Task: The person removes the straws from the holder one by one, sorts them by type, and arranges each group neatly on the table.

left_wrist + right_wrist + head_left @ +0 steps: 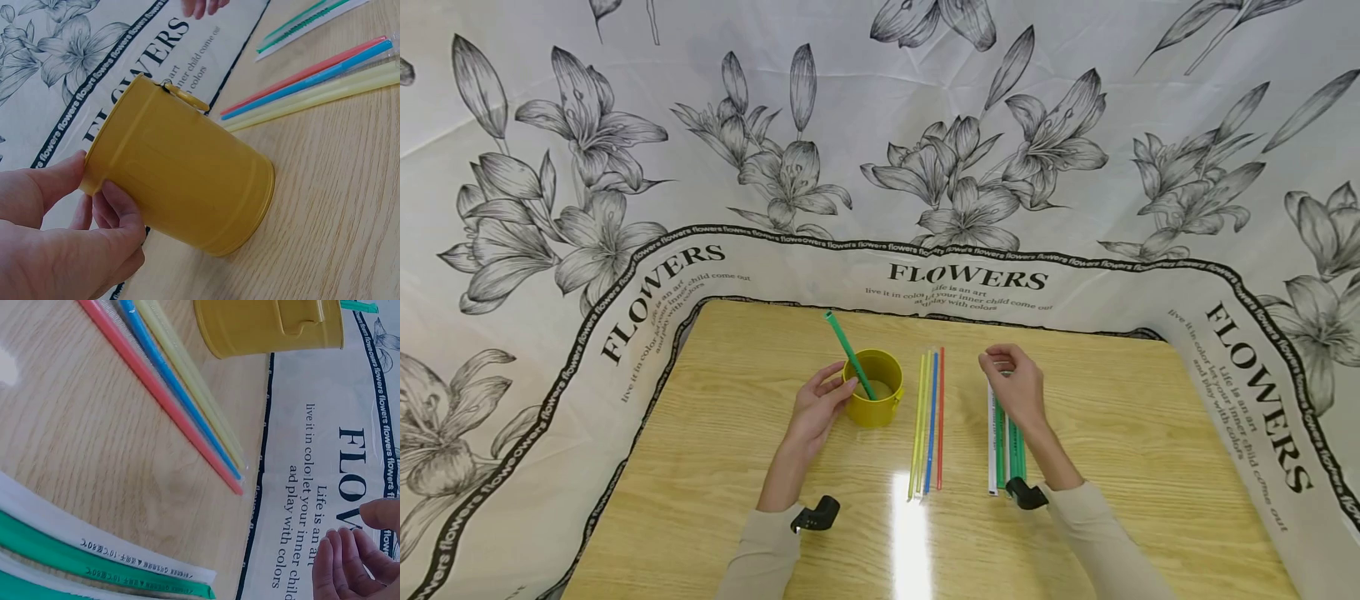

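My left hand (814,412) grips a small yellow bucket (872,414) at its rim, with thumb and fingers on its left side. Inside it leans a green paper-wrapped straw (842,340), its upper end sticking out past the rim. In the left wrist view the bucket (181,162) looks tilted, and its small handle is on the far side. My right hand (1018,390) hovers over several wrapped straws, its fingers loosely bent, thumb apart and nothing between them. Below it lie a white wrapped straw (992,454) and green wrapped straws (1017,458), partly hidden by the hand.
Between the hands, a row of thin straws lies on the wooden table (715,467): yellow (914,442), blue (932,425) and red (941,417), some in clear film. A flower-printed cloth (820,275) rises behind the table and along its sides.
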A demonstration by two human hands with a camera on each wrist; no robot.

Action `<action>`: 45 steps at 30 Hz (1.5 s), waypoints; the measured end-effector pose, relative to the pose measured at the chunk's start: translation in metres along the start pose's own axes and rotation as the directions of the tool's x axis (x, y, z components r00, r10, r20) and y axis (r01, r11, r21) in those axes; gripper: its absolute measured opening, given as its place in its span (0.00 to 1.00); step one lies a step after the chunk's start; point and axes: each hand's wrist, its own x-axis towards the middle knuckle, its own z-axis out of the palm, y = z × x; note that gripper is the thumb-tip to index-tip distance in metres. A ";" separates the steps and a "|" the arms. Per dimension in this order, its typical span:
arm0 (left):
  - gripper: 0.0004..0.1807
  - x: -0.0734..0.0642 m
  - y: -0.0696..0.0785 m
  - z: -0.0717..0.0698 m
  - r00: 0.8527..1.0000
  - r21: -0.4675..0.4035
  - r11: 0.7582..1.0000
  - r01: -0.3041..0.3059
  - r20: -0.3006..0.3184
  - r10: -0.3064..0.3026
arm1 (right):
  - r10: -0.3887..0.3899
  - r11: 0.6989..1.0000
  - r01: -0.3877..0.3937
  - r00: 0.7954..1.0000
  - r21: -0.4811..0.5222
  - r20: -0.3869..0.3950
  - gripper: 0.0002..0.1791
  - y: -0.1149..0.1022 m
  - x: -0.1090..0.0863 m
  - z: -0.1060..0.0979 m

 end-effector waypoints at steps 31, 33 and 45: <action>0.26 0.001 -0.001 -0.001 1.000 0.006 1.000 -0.015 0.008 0.015 | -0.226 0.949 0.193 0.968 0.251 0.109 0.15 -0.081 -0.006 0.058; 0.26 0.001 -0.001 -0.001 1.000 0.007 1.000 -0.016 0.007 0.015 | -0.251 0.941 0.214 0.961 0.263 0.118 0.15 -0.093 -0.011 0.058; 0.27 0.002 -0.001 -0.002 1.000 0.000 1.000 -0.011 0.007 0.011 | -0.388 0.896 0.334 0.909 0.293 0.149 0.16 -0.068 -0.008 0.103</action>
